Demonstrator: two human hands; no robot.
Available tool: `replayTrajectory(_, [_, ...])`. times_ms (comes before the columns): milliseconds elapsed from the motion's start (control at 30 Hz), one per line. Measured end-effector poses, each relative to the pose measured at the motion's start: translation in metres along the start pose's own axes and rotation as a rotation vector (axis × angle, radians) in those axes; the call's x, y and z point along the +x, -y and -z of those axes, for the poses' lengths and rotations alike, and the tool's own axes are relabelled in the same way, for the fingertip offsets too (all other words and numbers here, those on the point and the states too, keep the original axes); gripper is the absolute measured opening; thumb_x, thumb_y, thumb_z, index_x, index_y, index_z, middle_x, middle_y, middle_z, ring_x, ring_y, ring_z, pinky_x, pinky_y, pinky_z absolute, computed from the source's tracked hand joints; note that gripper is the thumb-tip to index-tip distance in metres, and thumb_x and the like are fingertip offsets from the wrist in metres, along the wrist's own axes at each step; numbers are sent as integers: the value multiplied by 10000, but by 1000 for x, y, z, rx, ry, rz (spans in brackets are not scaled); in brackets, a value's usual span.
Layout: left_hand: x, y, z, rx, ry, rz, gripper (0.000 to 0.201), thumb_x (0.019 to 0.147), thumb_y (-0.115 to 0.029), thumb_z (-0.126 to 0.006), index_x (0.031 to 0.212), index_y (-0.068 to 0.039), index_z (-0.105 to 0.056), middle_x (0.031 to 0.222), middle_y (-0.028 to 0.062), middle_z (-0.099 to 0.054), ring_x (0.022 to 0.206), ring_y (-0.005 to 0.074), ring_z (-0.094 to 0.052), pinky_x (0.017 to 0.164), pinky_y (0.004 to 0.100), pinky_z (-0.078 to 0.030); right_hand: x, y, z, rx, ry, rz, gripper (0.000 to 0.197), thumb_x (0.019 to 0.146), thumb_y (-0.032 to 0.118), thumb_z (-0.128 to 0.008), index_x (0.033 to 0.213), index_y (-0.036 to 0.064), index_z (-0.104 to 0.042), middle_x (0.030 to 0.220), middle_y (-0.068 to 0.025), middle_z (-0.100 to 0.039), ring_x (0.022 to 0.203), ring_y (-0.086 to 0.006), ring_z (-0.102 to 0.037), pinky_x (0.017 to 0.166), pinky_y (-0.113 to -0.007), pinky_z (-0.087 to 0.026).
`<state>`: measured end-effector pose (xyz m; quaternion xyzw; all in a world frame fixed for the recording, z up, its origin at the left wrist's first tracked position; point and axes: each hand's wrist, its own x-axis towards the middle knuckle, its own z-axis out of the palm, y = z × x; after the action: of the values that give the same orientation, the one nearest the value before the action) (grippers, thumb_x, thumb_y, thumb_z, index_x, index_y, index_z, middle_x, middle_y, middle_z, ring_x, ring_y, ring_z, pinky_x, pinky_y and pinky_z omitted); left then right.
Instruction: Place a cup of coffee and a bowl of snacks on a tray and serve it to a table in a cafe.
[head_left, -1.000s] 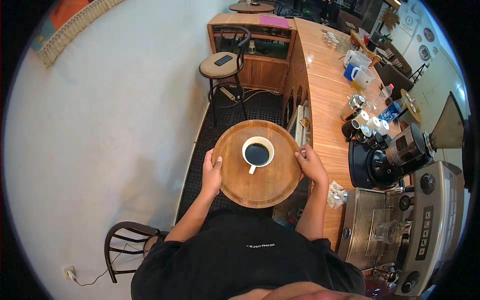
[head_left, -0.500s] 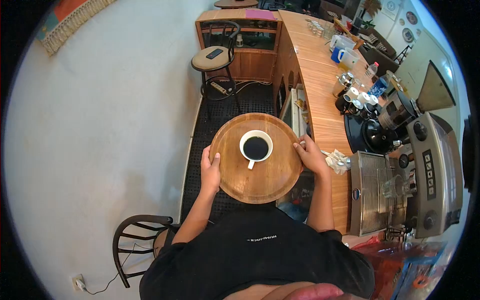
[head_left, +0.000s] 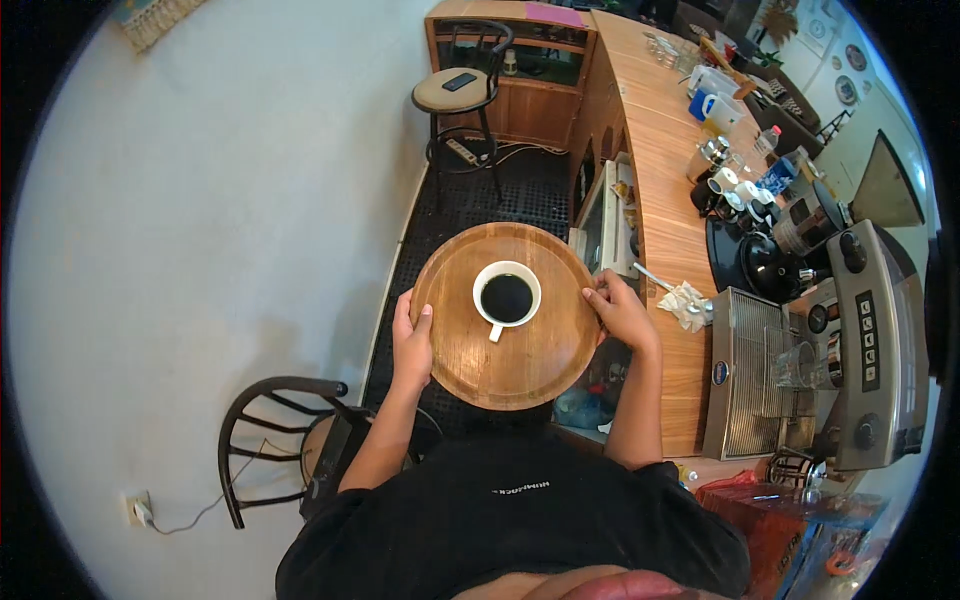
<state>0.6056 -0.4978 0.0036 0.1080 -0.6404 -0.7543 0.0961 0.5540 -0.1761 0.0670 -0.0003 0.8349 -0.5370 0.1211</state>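
Observation:
Between my two hands is a round wooden tray (head_left: 500, 375), held level in front of my chest. My left hand (head_left: 412, 345) grips its left rim, thumb on top and the other fingers out of sight beneath. At the right rim, my right hand (head_left: 622, 312) pinches the edge with the thumb above. A white cup (head_left: 507, 293) of dark coffee stands on the tray a little above its middle, its handle pointing toward me.
A wooden counter (head_left: 665, 210) runs along my right with an espresso machine (head_left: 865, 350), cups (head_left: 735, 190) and a crumpled tissue (head_left: 687, 305). A stool (head_left: 452, 92) stands ahead on the black mat (head_left: 535, 195). Left are a white wall (head_left: 230, 220) and a chair (head_left: 265, 445).
The room has shifted right and slightly upward in view around the stool and counter. Both hands keep their hold on the tray, and the cup stays at the same spot on it.

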Motion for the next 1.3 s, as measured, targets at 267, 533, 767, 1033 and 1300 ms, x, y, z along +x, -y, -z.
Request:
replayTrajectory(267, [-51,8,11,12,-112,3,308,1034,-74,-488,1333,1,-492,1261,111,-589,1162,175,-559,1032,325,-430,-13,-10,-5,-18,135,22,197,1003,160,-590,1032,-17,-508,673,-135,-644,472,-214,-640,413,-345,-484])
replayTrajectory(533, [-86,9,27,-16,-103,12,320,1033,-80,-497,1343,2,-492,1264,111,-590,1173,172,-556,1029,322,-433,-48,-18,-17,-24,117,27,195,1006,160,-585,1019,-18,-506,661,-129,-639,449,-208,-619,407,-331,-469])
replayTrajectory(767, [-108,20,55,20,-36,22,311,1030,-90,-501,1326,3,-505,1232,100,-603,1156,179,-563,1030,328,-428,-98,-34,-44,11,4,48,191,995,158,-606,1034,-14,-534,707,-130,-651,510,-177,-627,418,-341,-457])
replayTrajectory(1033, [-148,37,81,-11,24,40,283,1014,-66,-506,1287,0,-534,1203,97,-615,1140,170,-564,1018,324,-427,-165,-68,-78,-114,-136,-17,219,991,182,-626,1069,-10,-558,793,-152,-696,686,-195,-640,644,-362,-497])
replayTrajectory(1300, [-212,46,110,-47,38,49,274,1015,-51,-501,1282,2,-528,1208,93,-612,1124,170,-570,1017,319,-433,-233,-79,-104,-85,-149,19,212,995,174,-617,1065,-10,-540,803,-148,-692,714,-186,-636,665,-358,-499])
